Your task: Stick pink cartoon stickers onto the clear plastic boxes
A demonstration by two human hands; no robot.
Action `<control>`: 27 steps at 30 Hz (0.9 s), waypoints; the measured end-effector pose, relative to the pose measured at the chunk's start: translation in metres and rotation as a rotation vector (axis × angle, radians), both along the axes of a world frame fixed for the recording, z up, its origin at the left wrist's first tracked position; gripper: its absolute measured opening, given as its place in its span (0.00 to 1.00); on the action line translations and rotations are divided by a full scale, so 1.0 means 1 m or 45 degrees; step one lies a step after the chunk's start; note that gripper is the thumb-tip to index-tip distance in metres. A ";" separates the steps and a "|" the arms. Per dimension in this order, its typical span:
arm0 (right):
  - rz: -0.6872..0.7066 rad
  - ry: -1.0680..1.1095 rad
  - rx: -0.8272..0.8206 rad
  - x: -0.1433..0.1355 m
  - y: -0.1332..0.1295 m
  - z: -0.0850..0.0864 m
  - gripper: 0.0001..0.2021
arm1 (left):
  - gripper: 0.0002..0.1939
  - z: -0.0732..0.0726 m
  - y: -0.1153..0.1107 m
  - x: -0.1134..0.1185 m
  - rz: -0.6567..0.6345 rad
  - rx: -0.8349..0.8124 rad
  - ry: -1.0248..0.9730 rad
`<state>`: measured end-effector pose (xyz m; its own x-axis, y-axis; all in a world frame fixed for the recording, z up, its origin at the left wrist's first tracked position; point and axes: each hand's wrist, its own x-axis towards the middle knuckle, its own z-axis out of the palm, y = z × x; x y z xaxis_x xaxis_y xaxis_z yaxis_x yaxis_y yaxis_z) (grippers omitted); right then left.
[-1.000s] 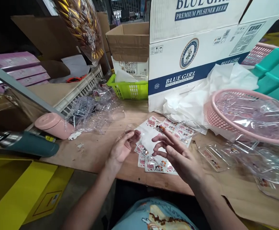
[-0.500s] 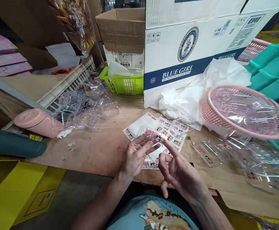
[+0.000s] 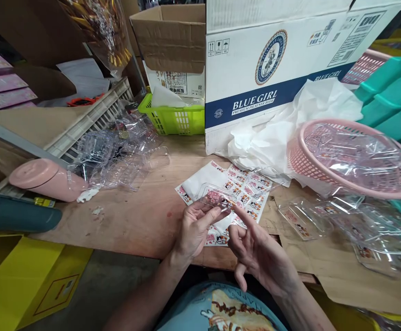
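My left hand [image 3: 195, 227] pinches a clear plastic case [image 3: 217, 195] between thumb and fingers, above the table. A pink and cat-patterned sticker shows on the case. My right hand [image 3: 259, 248] is beside it with the palm turned up; its index finger reaches to the case's right end, the other fingers are loosely bent and the thumb is apart. It grips nothing. Beneath the case lies a sticker sheet [image 3: 252, 195] with rows of cat pictures. A white piece of paper [image 3: 202, 180] rests on the sheet's upper left part.
Clear cases [image 3: 304, 220] lie at the right, below a pink basket [image 3: 299, 161] holding more. A tangle of clear plastic [image 3: 117, 156] and a pink bottle [image 3: 48, 179] are at the left. A large white carton [image 3: 245, 59] and a green basket [image 3: 176, 120] stand behind.
The view has shifted slightly. The case in my left hand now lies a little flatter, with its sticker showing more plainly. My right index finger remains at its end.
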<state>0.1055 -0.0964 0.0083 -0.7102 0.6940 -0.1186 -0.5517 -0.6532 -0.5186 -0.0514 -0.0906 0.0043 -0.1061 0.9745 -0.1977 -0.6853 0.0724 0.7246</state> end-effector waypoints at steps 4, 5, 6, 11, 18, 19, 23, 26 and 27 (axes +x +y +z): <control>-0.002 -0.032 0.005 0.000 0.001 -0.001 0.24 | 0.09 -0.002 0.000 0.000 -0.005 0.009 -0.003; -0.003 -0.038 0.008 0.000 0.002 -0.001 0.24 | 0.09 -0.002 0.000 0.000 -0.004 0.020 -0.013; -0.002 -0.043 0.011 0.000 0.002 -0.001 0.24 | 0.08 -0.002 0.000 0.000 -0.002 0.029 -0.022; -0.041 -0.123 0.013 -0.002 0.002 -0.002 0.25 | 0.08 -0.002 -0.001 -0.002 -0.017 0.039 -0.013; -0.103 -0.316 0.103 -0.006 -0.001 -0.004 0.29 | 0.09 -0.004 0.000 -0.003 0.076 -0.047 -0.042; -0.135 -0.429 0.181 -0.007 -0.001 -0.005 0.29 | 0.09 -0.005 0.001 -0.002 0.108 -0.062 -0.026; -0.539 -1.259 0.862 -0.009 -0.003 -0.008 0.33 | 0.09 -0.008 0.004 0.003 0.212 -0.074 0.064; -0.721 -1.678 1.399 -0.010 0.000 -0.009 0.34 | 0.10 -0.009 0.004 0.004 0.282 -0.082 0.131; -0.682 -1.733 1.539 -0.011 0.001 -0.009 0.32 | 0.10 -0.009 0.003 0.005 0.276 -0.080 0.141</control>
